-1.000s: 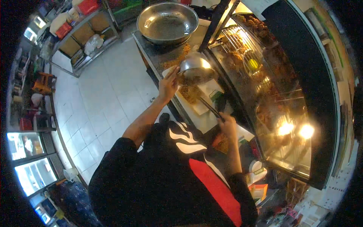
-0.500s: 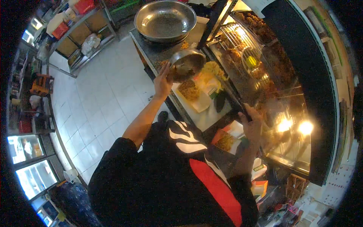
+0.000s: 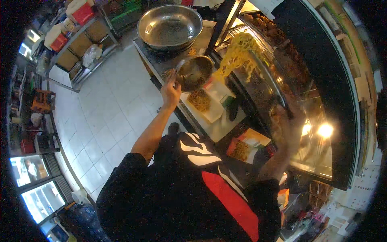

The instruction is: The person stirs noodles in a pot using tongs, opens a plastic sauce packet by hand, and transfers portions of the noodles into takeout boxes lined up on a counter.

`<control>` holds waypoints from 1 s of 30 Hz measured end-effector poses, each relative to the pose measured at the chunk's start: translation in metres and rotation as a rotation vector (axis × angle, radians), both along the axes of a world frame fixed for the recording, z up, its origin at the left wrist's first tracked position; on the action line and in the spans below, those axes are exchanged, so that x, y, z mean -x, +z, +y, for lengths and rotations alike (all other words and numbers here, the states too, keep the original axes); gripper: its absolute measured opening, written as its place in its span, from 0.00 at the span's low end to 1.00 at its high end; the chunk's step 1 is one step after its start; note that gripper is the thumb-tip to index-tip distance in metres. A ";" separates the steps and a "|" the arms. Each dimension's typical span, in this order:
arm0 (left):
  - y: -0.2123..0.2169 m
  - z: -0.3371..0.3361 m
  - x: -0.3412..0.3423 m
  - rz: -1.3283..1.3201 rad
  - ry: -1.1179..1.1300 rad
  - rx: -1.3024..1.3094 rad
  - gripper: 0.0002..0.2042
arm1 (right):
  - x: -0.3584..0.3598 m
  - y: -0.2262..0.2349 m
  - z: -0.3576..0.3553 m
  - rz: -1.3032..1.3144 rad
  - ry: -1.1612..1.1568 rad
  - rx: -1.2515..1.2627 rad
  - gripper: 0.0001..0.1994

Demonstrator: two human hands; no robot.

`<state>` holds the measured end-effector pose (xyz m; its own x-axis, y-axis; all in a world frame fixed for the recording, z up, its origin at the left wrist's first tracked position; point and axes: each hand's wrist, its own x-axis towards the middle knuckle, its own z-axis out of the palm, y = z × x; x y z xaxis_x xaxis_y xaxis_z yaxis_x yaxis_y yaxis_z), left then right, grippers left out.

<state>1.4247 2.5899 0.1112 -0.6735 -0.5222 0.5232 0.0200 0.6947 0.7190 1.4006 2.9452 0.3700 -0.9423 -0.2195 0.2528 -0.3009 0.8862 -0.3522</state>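
My left hand grips the rim of a small metal bowl, tilted so that its dark-stained inside shows. In my right hand, blurred by motion, is a pair of metal tongs. Their far end holds a clump of yellow noodles, raised to the right of the bowl with strands hanging down. Below the bowl, an opened takeaway box with noodles in it lies on the counter. Nearer to me stands a second box, also with noodles inside.
A wide steel pan stands at the counter's far end. Along the right runs a lit glass display case with fried food on racks. Loose crumbs lie by the pan. To the left are tiled floor and a metal shelf.
My right hand has swung up and away to the right, lifting the noodles in the tongs away from the bowl. The bowl has moved slightly left and tipped more toward me.
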 end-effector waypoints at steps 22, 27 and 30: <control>-0.040 -0.009 -0.027 -0.192 0.111 -0.275 0.16 | -0.006 -0.133 -0.102 -0.227 0.246 -0.242 0.17; -0.013 -0.022 -0.025 -0.254 0.103 -0.332 0.20 | -0.006 -0.129 -0.126 -0.350 0.249 -0.377 0.13; -0.025 -0.030 -0.015 -0.163 0.106 -0.300 0.18 | 0.000 -0.097 -0.137 -0.214 0.137 -0.259 0.13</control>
